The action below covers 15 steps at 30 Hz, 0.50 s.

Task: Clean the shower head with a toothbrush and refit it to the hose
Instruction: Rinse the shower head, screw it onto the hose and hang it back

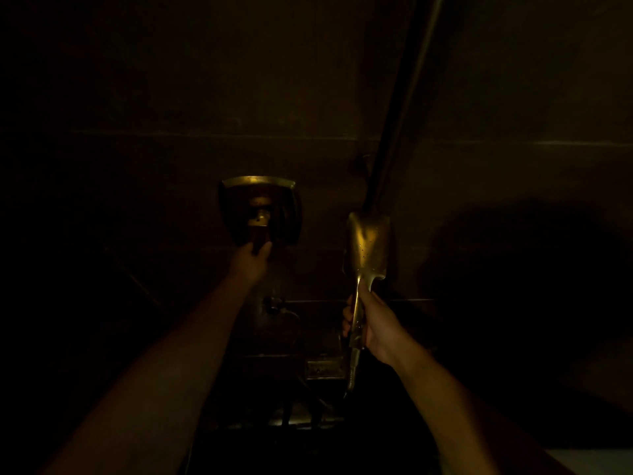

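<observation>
The right hand (371, 325) is wrapped around the handle of the shower head (367, 250), held upright with its long axis vertical, head up, hose (351, 380) trailing down. The left hand (251, 258) pinches a wall fitting (260, 209) (very dim) further left.

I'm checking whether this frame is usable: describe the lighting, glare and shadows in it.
Head view: very dim, with an amber cast; corners nearly black. Glints only on the shower head in the right hand and on the wall fitting the left hand touches. A broad dark shadow lies on the wall at right. Wide-angle bend slants the pipe.
</observation>
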### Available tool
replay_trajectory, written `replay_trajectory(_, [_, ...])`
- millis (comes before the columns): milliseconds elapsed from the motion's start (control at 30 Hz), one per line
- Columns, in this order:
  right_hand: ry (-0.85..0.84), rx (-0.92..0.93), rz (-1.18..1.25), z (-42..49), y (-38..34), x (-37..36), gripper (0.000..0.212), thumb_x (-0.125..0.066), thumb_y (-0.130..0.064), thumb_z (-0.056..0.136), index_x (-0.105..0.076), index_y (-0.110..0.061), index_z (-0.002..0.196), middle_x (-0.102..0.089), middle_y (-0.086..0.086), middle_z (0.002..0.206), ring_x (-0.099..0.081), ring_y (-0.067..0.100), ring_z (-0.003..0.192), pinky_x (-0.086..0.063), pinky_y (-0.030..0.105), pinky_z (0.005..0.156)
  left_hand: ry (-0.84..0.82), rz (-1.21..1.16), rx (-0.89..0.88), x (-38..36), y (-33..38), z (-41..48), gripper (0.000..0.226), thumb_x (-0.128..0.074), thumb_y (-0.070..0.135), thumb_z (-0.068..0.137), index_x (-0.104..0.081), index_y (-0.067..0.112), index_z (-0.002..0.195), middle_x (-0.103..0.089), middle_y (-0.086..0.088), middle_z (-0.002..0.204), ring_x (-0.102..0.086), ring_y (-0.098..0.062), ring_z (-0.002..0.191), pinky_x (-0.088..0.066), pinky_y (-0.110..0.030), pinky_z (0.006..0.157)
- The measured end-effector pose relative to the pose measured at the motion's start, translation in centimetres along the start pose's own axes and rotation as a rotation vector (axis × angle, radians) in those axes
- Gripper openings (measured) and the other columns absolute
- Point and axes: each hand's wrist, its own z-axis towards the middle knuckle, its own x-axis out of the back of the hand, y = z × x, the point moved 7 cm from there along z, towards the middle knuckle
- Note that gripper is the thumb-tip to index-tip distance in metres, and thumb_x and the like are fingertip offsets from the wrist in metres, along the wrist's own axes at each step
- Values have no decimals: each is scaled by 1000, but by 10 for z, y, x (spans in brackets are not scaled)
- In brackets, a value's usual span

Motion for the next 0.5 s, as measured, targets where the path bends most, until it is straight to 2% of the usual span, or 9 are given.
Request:
replay_trajectory(67, [7,3,12,-2,-1,1,48,-49,-58,94,-53,-10,98,-55,5,66,-52,19,57,-47,35,60,-20,-54,4,1,-2,3,47,-54,40,98,-54,9,133,-60,-21,122,-61,-36,106,-50,-45,93])
replay_trajectory(133, [8,10,15,-1,-2,2,50,-49,-59,93,-53,-10,98,-55,6,66,-52,19,57,-47,35,59,-22,-68,-15,3,-5,5,46,-55,39,98,-55,8,132,-62,-22,121,-61,-40,108,-50,-51,95])
replay_trajectory(233, [-4,20,10,2,-1,3,51,-50,-61,91,-53,-11,97,-56,5,66,-54,20,57,-47,35,59,16,-22,-76,3,-7,4,46,-53,43,98,-58,8,127,-64,-20,110,-62,-35,97,-49,-41,80])
replay_trajectory(333, [-19,30,-5,4,3,4,49,-51,-61,91,-53,-12,96,-56,5,67,-53,19,57,-47,34,58,64,-54,-98,2,-10,4,45,-53,42,98,-58,7,126,-62,-21,116,-60,-37,104,-50,-44,89])
replay_trajectory(433, [-25,50,-35,4,6,7,50,-53,-62,88,-54,-13,92,-55,4,66,-51,19,57,-44,35,60,65,-98,-102,3,-10,4,42,-55,40,97,-59,9,125,-62,-20,118,-60,-35,105,-51,-46,90])
replay_trajectory(500, [-27,50,-27,3,7,8,49,-53,-61,87,-54,-13,91,-55,4,65,-51,18,57,-44,35,61,44,-135,-98,4,-9,6,41,-56,38,97,-58,9,126,-61,-21,121,-59,-38,110,-50,-53,95])
